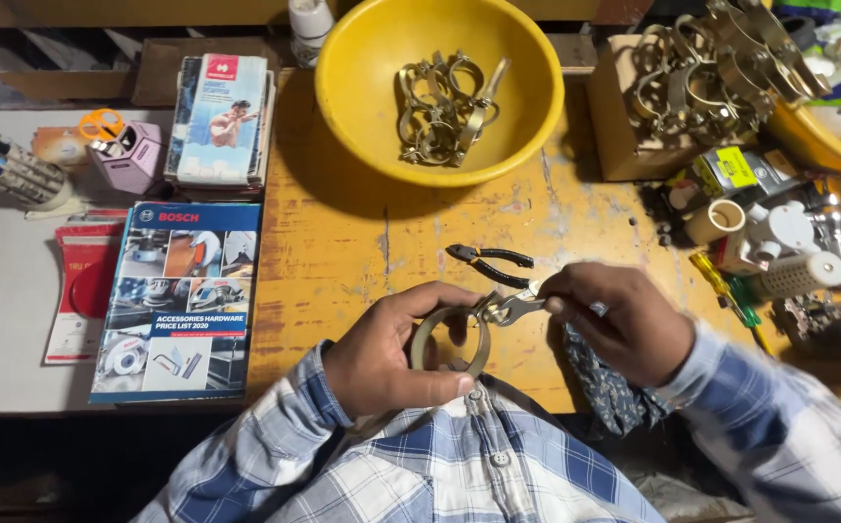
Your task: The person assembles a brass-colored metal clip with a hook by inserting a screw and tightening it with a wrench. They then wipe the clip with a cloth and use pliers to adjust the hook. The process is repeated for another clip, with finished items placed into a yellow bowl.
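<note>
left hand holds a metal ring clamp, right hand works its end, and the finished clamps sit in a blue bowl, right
Not quite: the bowl holding the clamps is yellow, not blue, as the head view shows. The left hand does hold the metal ring clamp, and the right hand works its end.

The person wears a long-sleeved shirt of light woven cloth in a blue, white and grey plaid, with broad pale squares crossed by darker blue bands. Small round pale buttons run down the front placket at the chest, and the sleeves reach to the wrists, ending in cuffs of the same check. The bare left hand (396,349) and bare right hand (619,324) carry no gloves, and no ring or watch can be made out.
</note>
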